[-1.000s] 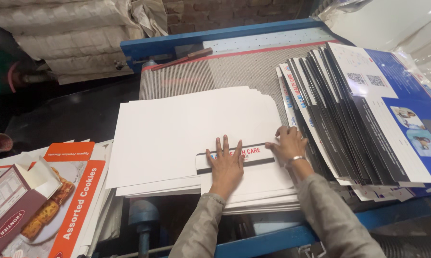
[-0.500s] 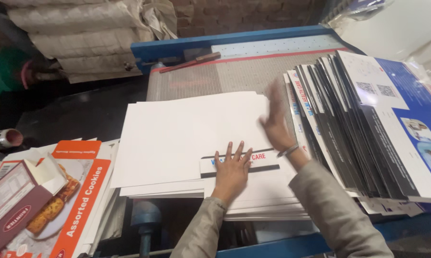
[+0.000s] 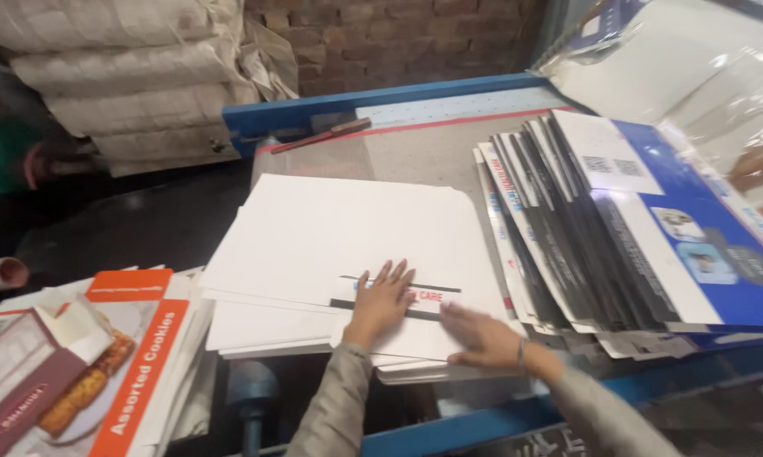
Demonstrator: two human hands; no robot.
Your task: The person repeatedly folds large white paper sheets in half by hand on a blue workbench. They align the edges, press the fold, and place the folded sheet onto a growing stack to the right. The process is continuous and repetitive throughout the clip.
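We see our left hand (image 3: 381,300) lying flat, fingers spread, on a pile of white card sheets (image 3: 348,245). Our right hand (image 3: 480,334) lies flat just beside it, at the near edge of the pile. To the right leans a row of blue and black printed boards (image 3: 644,228). To the left lie orange cookie boxes (image 3: 136,355), pressed flat.

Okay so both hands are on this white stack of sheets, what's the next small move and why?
Probably slide the right hand along the near edge to square the white sheets. The left hand lies flat on the top sheet, pinning it, while the lower sheets poke out unevenly at the near left corner. The fanned printed cards lie close on the right, so keep the move short.
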